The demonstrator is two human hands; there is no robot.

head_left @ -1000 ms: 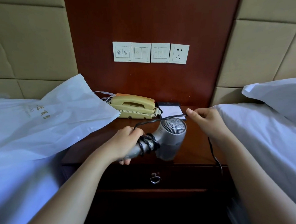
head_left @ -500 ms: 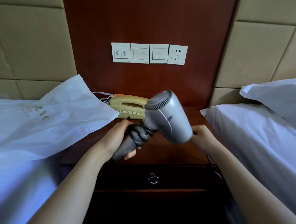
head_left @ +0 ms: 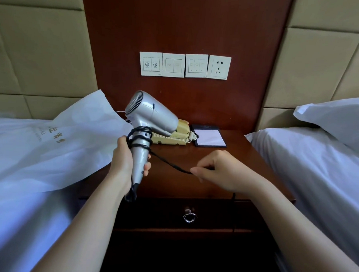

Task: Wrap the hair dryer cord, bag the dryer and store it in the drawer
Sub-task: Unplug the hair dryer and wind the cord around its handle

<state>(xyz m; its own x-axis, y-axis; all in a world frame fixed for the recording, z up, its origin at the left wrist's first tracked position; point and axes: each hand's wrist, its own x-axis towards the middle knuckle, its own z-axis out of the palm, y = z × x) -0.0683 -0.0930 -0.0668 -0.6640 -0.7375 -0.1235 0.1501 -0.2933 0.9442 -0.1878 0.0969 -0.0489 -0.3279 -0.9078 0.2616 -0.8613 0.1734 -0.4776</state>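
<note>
A silver hair dryer [head_left: 152, 115] stands upright above the dark wooden nightstand [head_left: 246, 160], its nozzle pointing right. My left hand [head_left: 124, 162] grips its handle. The black cord [head_left: 169, 163] is looped several times around the upper handle, then runs right to my right hand [head_left: 220, 171], which pinches it; past that hand the cord drops over the nightstand's front edge. A white bag [head_left: 66, 142] with gold lettering lies on the left bed. The drawer [head_left: 212, 214], with a metal ring pull [head_left: 189, 217], is closed below the hands.
A beige telephone [head_left: 178, 133] and a notepad [head_left: 210, 138] sit at the back of the nightstand. Wall switches and a socket [head_left: 218, 67] are on the wooden panel above. A bed with white sheets and a pillow [head_left: 337, 117] lies to the right.
The dryer has swung from tilted, with its grille facing me, to upright with its nozzle to the right. My right hand has drawn the cord out low to the right.
</note>
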